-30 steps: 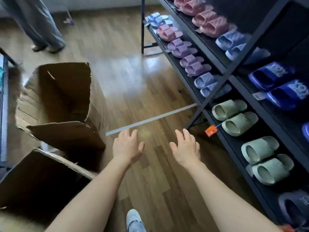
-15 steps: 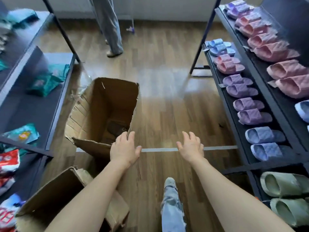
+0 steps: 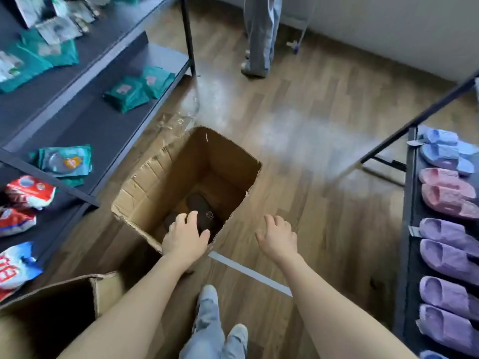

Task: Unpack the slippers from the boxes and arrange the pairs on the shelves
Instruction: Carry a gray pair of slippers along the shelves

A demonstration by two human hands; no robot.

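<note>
The wooden floor (image 3: 311, 120) carries an open cardboard box (image 3: 155, 182), which stands upright in the middle. Left of the box is a dark shelf rack (image 3: 103, 125) with green packets (image 3: 127, 93) lying on it. Right of the box is a second dark rack (image 3: 412, 268), where blue slippers (image 3: 440, 149), pink slippers (image 3: 445, 193) and purple slippers (image 3: 445, 257) stand in pairs in one row. In front and to the left of the box is another cardboard box (image 3: 106, 288), also open. Behind the box, well apart, stand the legs of another person (image 3: 259, 35). The left hand (image 3: 184, 237) is over the near rim of the box, fingers loosely apart, holding nothing; whether it touches the cardboard I cannot tell. The right hand (image 3: 277, 237) hangs just right of the box, fingers apart and a little bent, also holding nothing. At the bottom of the box lie dark slippers (image 3: 201, 206). A grey tape strip (image 3: 248, 272) lies on the floor in front of the box.
</note>
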